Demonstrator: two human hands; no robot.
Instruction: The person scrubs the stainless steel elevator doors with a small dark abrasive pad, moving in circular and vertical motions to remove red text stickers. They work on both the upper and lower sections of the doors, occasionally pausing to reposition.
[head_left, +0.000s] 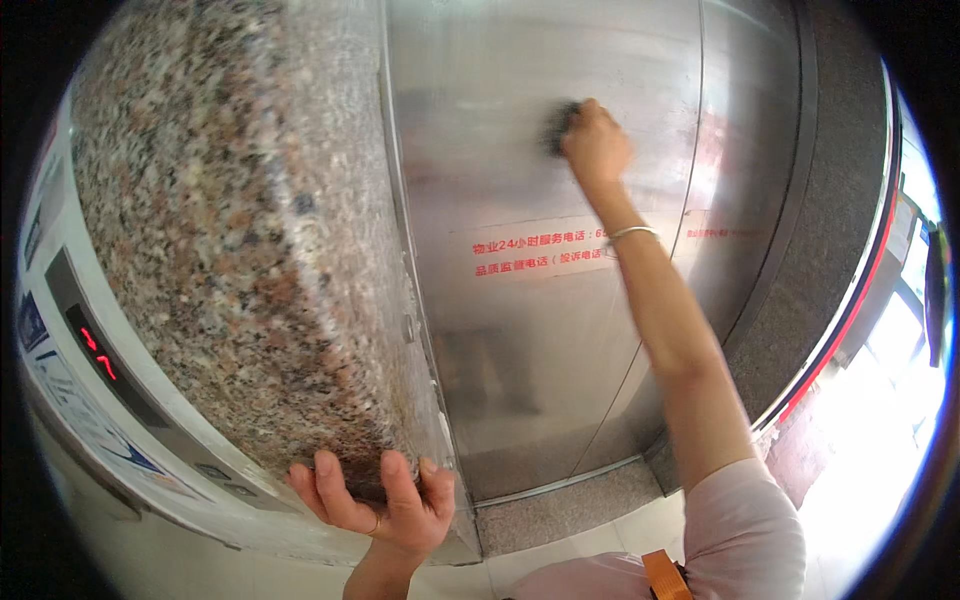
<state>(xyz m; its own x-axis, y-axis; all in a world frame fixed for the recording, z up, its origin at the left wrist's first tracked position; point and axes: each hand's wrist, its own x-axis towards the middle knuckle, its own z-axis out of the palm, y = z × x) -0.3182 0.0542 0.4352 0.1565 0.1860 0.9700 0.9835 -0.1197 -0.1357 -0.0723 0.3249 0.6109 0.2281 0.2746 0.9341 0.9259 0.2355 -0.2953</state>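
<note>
My right hand (600, 146) holds a dark, motion-blurred pad or brush (562, 129) against the upper part of a stainless steel elevator door (480, 172). What kind of tool it is cannot be told. A bracelet circles my right wrist. Below the hand, a clear sticker with red writing (536, 253) spans the metal, partly hidden by my forearm. My left hand (375, 499) rests with fingers spread around the lower visible part of the speckled granite door surround (225, 225). A thin ring is on one of its fingers.
An elevator call panel (105, 337) with a lit red display is at the far left, above posters (97, 427). A stone sill (577, 514) and pale floor tiles (600, 540) lie below the door. Dark stone trim (832, 180) and a bright opening stand at the right.
</note>
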